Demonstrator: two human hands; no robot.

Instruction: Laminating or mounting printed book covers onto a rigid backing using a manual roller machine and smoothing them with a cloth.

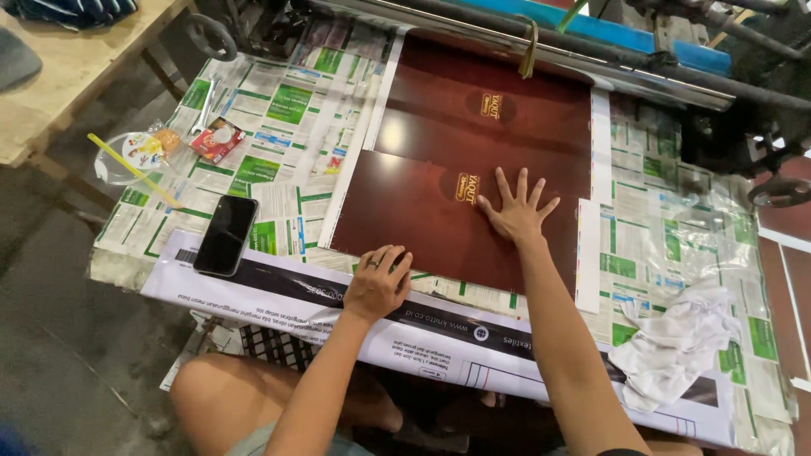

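Maroon glossy printed sheet lies on the newspaper-covered table, pinned flat by the right hand, fingers spread, while the left hand, fingers curled, steadies its near edge.

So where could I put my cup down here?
There's bare newspaper between the red packet and the dark red sheets, and more between those sheets and the white rag. The near edge is crowded: phone, left hand, right hand.

Newspaper-covered table: dark red glossy sheets, black phone, white rag.
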